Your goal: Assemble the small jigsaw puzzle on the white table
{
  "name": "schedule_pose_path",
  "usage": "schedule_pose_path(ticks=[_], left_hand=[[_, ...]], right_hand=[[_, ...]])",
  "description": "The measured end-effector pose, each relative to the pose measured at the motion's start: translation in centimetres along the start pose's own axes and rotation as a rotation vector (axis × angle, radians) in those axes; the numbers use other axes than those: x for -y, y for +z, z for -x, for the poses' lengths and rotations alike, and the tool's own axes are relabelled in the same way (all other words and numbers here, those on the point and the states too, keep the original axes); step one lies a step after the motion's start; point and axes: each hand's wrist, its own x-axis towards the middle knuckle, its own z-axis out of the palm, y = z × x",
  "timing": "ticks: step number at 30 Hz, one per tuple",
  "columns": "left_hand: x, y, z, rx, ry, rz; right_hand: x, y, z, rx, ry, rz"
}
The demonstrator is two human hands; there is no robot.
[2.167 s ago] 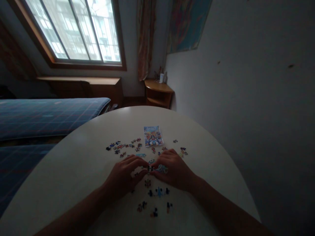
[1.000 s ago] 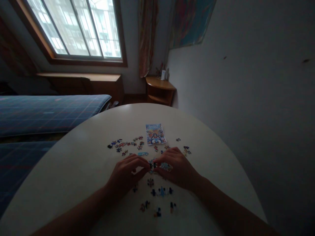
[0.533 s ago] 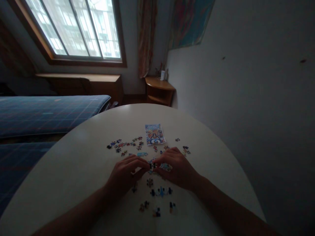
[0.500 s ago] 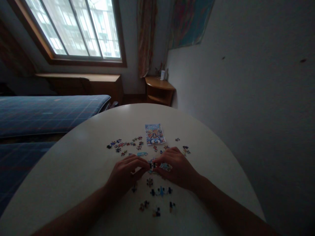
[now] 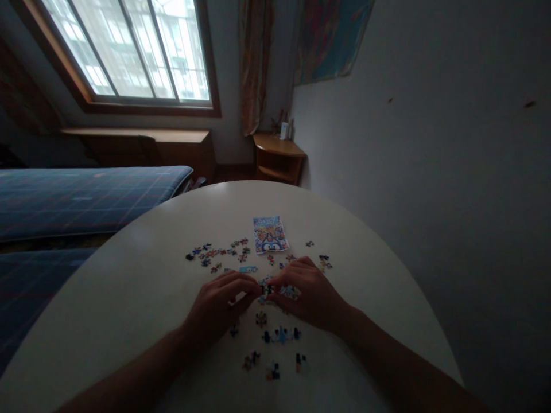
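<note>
On a round white table [image 5: 129,298] my left hand [image 5: 217,307] and my right hand [image 5: 307,295] meet fingertip to fingertip over a small joined cluster of puzzle pieces [image 5: 275,289]. Both hands have curled fingers pinching at a dark piece [image 5: 264,288] between them. Loose puzzle pieces [image 5: 215,255] lie scattered to the left behind my hands, and several more [image 5: 278,335] lie in front, near my wrists. A small colourful picture card [image 5: 269,235] lies flat beyond my hands.
A few pieces [image 5: 323,262] sit to the right of my right hand. A grey wall [image 5: 430,143] runs close along the table's right side. A blue plaid bed [image 5: 77,198] stands left, with a wooden corner shelf [image 5: 278,155] and a window [image 5: 129,51] behind.
Hardly anything differs; both hands stay pressed together over the same cluster, and the view has shifted only slightly.
</note>
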Motion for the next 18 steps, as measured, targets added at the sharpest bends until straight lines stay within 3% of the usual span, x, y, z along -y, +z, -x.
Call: schedule_pose_path(ticks=[15,18], left_hand=[[-0.30,-0.03,0.13,-0.008,-0.012,0.045],[-0.91,0.04,0.02,-0.042,-0.092,0.096]], right_hand=[[-0.01,0.03,0.01,-0.012,-0.014,-0.006],[0.12,-0.02,-0.05,-0.022,-0.024,0.010]])
